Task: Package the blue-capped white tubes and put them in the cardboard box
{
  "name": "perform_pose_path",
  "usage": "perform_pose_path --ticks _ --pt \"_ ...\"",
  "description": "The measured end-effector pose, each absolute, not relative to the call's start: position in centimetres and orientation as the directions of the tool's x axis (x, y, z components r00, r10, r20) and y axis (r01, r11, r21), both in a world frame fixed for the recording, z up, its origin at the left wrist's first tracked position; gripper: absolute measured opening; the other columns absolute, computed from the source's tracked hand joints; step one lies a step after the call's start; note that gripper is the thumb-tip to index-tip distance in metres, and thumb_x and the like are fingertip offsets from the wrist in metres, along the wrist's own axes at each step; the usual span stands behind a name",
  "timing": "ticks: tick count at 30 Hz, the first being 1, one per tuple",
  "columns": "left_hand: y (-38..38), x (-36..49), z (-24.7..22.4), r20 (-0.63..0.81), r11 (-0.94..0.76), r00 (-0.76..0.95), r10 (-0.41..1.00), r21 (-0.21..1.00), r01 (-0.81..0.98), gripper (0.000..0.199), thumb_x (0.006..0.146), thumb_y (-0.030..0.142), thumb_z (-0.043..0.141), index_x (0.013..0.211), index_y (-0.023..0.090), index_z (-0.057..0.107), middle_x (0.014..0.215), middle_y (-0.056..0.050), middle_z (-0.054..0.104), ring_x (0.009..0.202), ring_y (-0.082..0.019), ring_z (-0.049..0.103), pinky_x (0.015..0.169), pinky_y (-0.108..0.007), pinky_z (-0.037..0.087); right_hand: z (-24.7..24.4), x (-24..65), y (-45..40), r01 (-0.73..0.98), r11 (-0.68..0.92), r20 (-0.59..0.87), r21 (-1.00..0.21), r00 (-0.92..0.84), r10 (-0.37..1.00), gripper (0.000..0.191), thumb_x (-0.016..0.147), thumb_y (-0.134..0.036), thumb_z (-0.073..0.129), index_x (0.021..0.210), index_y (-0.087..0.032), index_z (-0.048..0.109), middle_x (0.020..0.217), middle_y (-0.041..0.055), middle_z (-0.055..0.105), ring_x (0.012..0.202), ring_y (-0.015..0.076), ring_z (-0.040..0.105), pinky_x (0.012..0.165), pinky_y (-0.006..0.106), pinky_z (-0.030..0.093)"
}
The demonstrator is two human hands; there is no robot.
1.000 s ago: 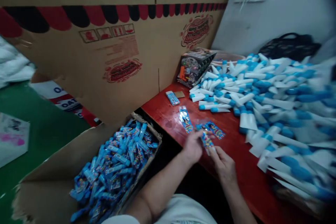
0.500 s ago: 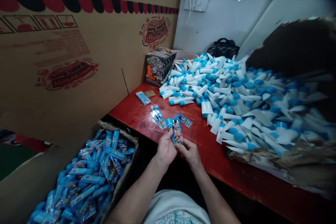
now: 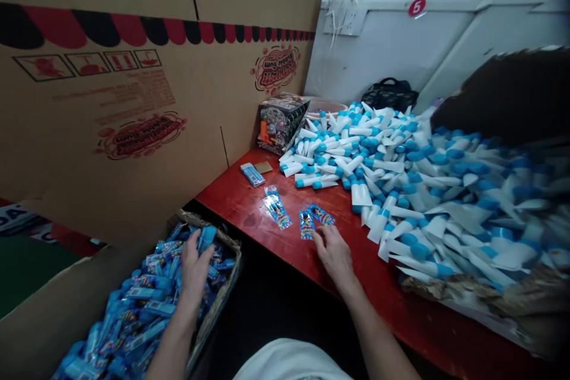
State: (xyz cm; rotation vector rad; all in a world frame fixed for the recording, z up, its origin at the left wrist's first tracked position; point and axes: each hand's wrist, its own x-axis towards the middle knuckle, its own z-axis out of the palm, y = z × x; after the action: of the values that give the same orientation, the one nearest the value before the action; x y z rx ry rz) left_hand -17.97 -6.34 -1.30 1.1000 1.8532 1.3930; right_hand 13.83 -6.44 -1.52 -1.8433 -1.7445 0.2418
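My left hand (image 3: 195,264) is over the open carton at lower left, its fingers closed round a blue-capped tube (image 3: 207,238). Below it lies a heap of blue-capped tubes (image 3: 146,294) with colourful printed labels. On the red table, my right hand (image 3: 335,252) has its fingers bent and slightly apart, with the tips at the lower edge of a small printed label (image 3: 307,225). Another label (image 3: 321,214) lies partly beside that one, near the fingers. Further left is a pair of overlapping label strips (image 3: 276,208).
A large heap of white tubes with blue caps (image 3: 356,142) covers the table's right side, spilling from a torn carton (image 3: 499,86). A blue label stack (image 3: 252,175) and a printed box (image 3: 280,122) stand near the tall cardboard wall (image 3: 214,83). A dark bag (image 3: 389,94) sits behind.
My left hand has moved from the table down-left to the carton with the tube. My right hand has parted from it and rests by the labels, where one more label now lies.
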Motion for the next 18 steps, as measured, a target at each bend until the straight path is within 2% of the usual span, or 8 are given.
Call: perform_pose_path --ticks 1,3,6,8,11,13,16,18 --pt "-6.4 -18.4 -1.7 0.06 0.122 -0.489 0.87 0.935 0.333 0.047 0.07 0.034 0.064 0.114 0.021 0.056 0.126 -0.007 0.054 0.126 -0.03 0.04 0.109 -0.045 0.024 -1.5 13.5 -5.8 0.905 -0.014 0.251 -0.425 0.133 0.959 0.029 0.091 -0.042 0.044 0.094 -0.019 0.062 0.096 0.0111 0.06 0.086 0.0238 0.056 0.07 0.033 0.041" --pt "-6.6 -17.7 -2.0 0.05 0.097 -0.418 0.907 0.941 0.324 0.047 0.073 0.035 0.061 0.117 0.022 0.055 0.128 -0.007 0.052 0.126 -0.029 0.041 0.108 -0.045 0.026 -1.8 12.8 -4.6 0.969 -0.061 0.258 -0.239 0.124 0.958 0.027 0.088 -0.04 0.05 0.097 -0.018 0.061 0.098 0.0144 0.059 0.089 0.0273 0.054 0.07 0.035 0.039" --pt "-7.0 -13.5 -1.5 -0.031 0.069 -0.297 0.954 0.991 0.117 0.039 0.074 0.034 0.062 0.111 0.022 0.06 0.115 -0.007 0.061 0.113 -0.026 0.053 0.1 -0.041 0.036 -2.4 12.1 -3.7 0.996 -0.025 0.295 -0.091 0.051 0.954 0.019 0.088 -0.028 0.05 0.099 -0.018 0.061 0.095 0.0144 0.06 0.088 0.0269 0.053 0.071 0.035 0.036" --pt "-7.1 -9.9 -0.8 -0.08 0.072 -0.169 0.982 0.996 -0.057 0.032 0.072 0.032 0.065 0.103 0.021 0.065 0.105 -0.008 0.065 0.104 -0.025 0.058 0.094 -0.037 0.04 -2.5 12.3 -3.7 0.997 0.015 0.31 -0.081 0.011 0.951 0.018 0.09 -0.021 0.044 0.097 -0.018 0.061 0.091 0.0121 0.061 0.085 0.0244 0.053 0.071 0.034 0.034" --pt "-6.5 -5.2 0.0 -0.206 0.213 0.054 0.977 0.934 -0.287 0.031 0.068 0.031 0.071 0.096 0.017 0.067 0.096 -0.009 0.067 0.088 -0.023 0.062 0.077 -0.03 0.045 -2.1 12.9 -4.6 0.991 0.026 0.332 -0.129 0.018 0.943 0.021 0.093 -0.019 0.04 0.092 -0.019 0.061 0.088 0.0096 0.062 0.084 0.0228 0.053 0.071 0.032 0.032" --pt "-5.7 -2.8 0.1 -0.261 0.295 0.145 0.955 0.891 -0.344 0.033 0.069 0.034 0.071 0.098 0.017 0.066 0.094 -0.009 0.067 0.078 -0.019 0.062 0.065 -0.027 0.044 -1.4 13.1 -5.7 0.99 0.04 0.358 -0.139 0.012 0.934 0.023 0.094 -0.021 0.039 0.088 -0.018 0.061 0.085 0.0087 0.061 0.083 0.0225 0.053 0.073 0.033 0.032" --pt "-4.3 -0.2 0.0 -0.265 0.339 0.237 0.935 0.866 -0.368 0.028 0.071 0.035 0.069 0.092 0.018 0.064 0.081 -0.004 0.065 0.069 -0.015 0.06 0.056 -0.023 0.041 -0.4 13.0 -7.2 0.98 0.113 0.388 -0.163 -0.041 0.921 0.026 0.095 -0.021 0.037 0.09 -0.018 0.062 0.084 0.0084 0.062 0.083 0.0228 0.053 0.079 0.035 0.032" --pt "-3.5 1.0 -0.1 -0.249 0.347 0.276 0.928 0.848 -0.4 0.022 0.07 0.032 0.068 0.085 0.017 0.064 0.071 -0.001 0.063 0.063 -0.014 0.058 0.054 -0.022 0.039 -0.1 13.1 -7.8 0.946 0.144 0.4 -0.29 -0.017 0.916 0.024 0.093 -0.021 0.039 0.101 -0.017 0.062 0.093 0.0099 0.063 0.089 0.0239 0.054 0.083 0.037 0.034"
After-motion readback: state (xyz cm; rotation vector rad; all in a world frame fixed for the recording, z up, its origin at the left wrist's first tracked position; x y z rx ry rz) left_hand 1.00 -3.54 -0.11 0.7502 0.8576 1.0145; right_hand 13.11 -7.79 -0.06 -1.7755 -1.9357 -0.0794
